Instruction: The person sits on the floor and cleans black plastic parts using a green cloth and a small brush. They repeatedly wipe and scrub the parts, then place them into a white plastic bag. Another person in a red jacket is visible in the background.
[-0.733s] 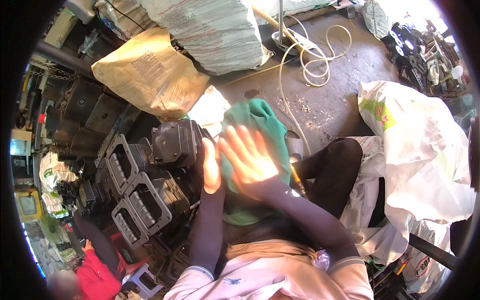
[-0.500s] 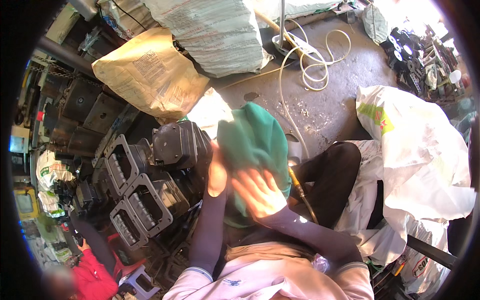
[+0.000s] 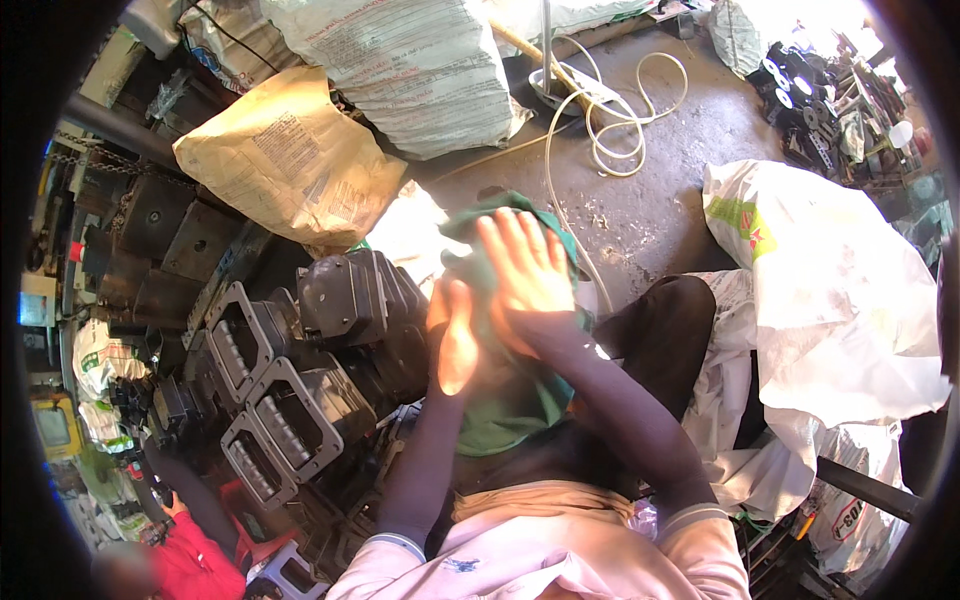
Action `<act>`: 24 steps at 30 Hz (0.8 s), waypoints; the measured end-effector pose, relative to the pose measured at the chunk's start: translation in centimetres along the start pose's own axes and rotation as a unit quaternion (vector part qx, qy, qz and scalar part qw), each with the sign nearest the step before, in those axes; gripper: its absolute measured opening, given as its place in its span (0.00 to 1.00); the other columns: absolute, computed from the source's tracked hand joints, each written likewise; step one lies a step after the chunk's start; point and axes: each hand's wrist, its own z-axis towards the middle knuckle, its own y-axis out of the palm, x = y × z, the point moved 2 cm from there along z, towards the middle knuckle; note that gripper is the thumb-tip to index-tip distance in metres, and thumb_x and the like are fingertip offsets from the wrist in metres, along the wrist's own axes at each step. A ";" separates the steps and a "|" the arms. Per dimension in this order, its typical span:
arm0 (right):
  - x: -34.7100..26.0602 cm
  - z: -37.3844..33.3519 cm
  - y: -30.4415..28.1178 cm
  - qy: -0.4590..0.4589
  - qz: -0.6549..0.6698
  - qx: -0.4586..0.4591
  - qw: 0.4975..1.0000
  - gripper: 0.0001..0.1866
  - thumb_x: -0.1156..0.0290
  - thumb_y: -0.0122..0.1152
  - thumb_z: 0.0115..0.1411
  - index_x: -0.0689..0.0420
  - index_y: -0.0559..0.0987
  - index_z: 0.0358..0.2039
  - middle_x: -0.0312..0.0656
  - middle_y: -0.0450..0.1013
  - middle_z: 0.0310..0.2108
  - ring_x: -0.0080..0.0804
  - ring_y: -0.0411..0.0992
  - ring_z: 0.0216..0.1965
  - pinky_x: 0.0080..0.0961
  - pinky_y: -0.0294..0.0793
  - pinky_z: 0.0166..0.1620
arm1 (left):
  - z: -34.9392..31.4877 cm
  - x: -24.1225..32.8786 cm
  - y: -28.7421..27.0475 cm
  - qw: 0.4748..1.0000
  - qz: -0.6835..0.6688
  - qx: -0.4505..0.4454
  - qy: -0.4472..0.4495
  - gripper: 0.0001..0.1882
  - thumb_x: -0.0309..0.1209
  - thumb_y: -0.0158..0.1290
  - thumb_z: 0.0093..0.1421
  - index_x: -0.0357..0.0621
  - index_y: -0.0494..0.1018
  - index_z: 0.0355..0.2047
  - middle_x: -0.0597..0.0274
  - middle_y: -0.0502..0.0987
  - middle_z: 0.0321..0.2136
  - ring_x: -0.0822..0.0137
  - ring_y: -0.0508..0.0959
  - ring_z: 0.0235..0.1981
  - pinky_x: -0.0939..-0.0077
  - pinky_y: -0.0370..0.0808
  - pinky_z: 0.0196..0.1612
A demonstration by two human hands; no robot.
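A green cloth lies over my lap, bunched between my forearms and draped forward past my hands. My right hand presses flat on its upper part, fingers stretched out and pointing away from me. My left hand rests against the cloth's left side with the thumb edge showing; its fingers are hidden. Whatever lies beneath the cloth cannot be made out. Dark metal housings with rectangular framed openings are stacked just left of my left forearm, beside a dark boxy housing.
A brown paper sack and a large white sack stand ahead. A pale hose coils on the floor. White sacking lies at right. Another person in a red sleeve is at lower left.
My right hand has slid forward and up over the green cloth. The cloth has shifted and flattened, and my left hand has turned slightly inward.
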 end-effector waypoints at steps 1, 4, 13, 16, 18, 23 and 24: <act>0.9 -0.4 -0.1 0.015 -0.021 0.008 1.000 0.39 0.77 0.51 0.50 0.57 0.61 0.66 0.51 0.57 0.67 0.53 0.56 0.67 0.52 0.53 0.66 | 0.0 0.1 0.1 0.999 0.034 0.010 -0.011 0.26 0.46 0.41 0.73 0.36 0.68 0.57 0.56 0.72 0.54 0.66 0.68 0.54 0.72 0.61 0.60; 3.7 -2.4 -0.3 0.085 0.050 -0.016 0.995 0.42 0.80 0.52 0.50 0.62 0.55 0.69 0.61 0.53 0.67 0.60 0.56 0.66 0.51 0.59 0.64 | -0.3 0.0 0.6 0.996 0.090 0.001 0.003 0.24 0.44 0.43 0.73 0.36 0.68 0.56 0.57 0.74 0.51 0.67 0.70 0.52 0.73 0.64 0.57; -0.1 -12.6 -1.5 0.055 0.047 -0.021 0.997 0.52 0.81 0.54 0.38 0.69 0.51 0.69 0.66 0.41 0.70 0.67 0.41 0.71 0.54 0.45 0.69 | 0.2 -1.9 -1.2 0.994 -0.089 0.028 -0.050 0.18 0.39 0.43 0.73 0.38 0.70 0.53 0.63 0.76 0.45 0.74 0.72 0.46 0.80 0.69 0.50; -3.4 -12.8 -1.6 -0.046 0.067 -0.040 0.996 0.50 0.73 0.61 0.40 0.69 0.57 0.67 0.65 0.47 0.69 0.65 0.46 0.70 0.57 0.50 0.67 | 0.4 -2.1 -1.4 0.995 -0.086 0.025 -0.034 0.20 0.41 0.41 0.74 0.37 0.69 0.54 0.61 0.74 0.47 0.72 0.72 0.49 0.77 0.67 0.55; -4.7 -11.9 -1.3 -0.048 0.072 -0.064 0.994 0.46 0.70 0.64 0.43 0.68 0.62 0.65 0.63 0.54 0.67 0.59 0.56 0.67 0.50 0.61 0.62 | 0.4 -1.9 -1.4 0.997 -0.061 0.034 -0.031 0.22 0.42 0.40 0.74 0.35 0.68 0.55 0.59 0.73 0.50 0.70 0.70 0.51 0.75 0.65 0.57; -4.4 -10.2 -1.4 -0.157 0.088 0.034 0.983 0.31 0.74 0.58 0.48 0.68 0.73 0.55 0.55 0.69 0.59 0.48 0.70 0.58 0.35 0.68 0.57 | 0.1 -0.4 -1.9 0.997 -0.009 0.053 -0.050 0.22 0.41 0.42 0.73 0.35 0.68 0.55 0.58 0.74 0.51 0.70 0.71 0.52 0.75 0.65 0.58; -3.6 -10.4 -1.6 -0.183 0.054 0.061 0.980 0.29 0.77 0.54 0.49 0.68 0.74 0.54 0.53 0.71 0.57 0.49 0.71 0.57 0.35 0.69 0.56 | 0.1 -0.4 -1.8 0.997 -0.035 0.033 -0.060 0.21 0.41 0.43 0.73 0.35 0.68 0.55 0.59 0.74 0.50 0.70 0.71 0.51 0.76 0.65 0.57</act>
